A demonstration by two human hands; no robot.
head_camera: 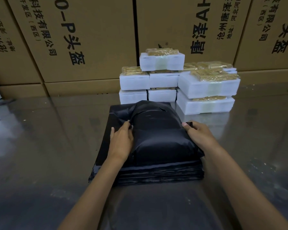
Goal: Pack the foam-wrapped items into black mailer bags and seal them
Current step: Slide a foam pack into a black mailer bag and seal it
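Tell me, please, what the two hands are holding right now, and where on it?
Both hold the filled black mailer bag: left hand on its left side, right hand on its right edge.

Dim, cool light overall; the steel table (40,146) gives soft grey glare toward 9 and 3 o'clock, mirroring the cartons (90,39); wide-angle bending tilts those cartons at 10 and 2 o'clock; forearms at 6 o'clock look slightly soft.
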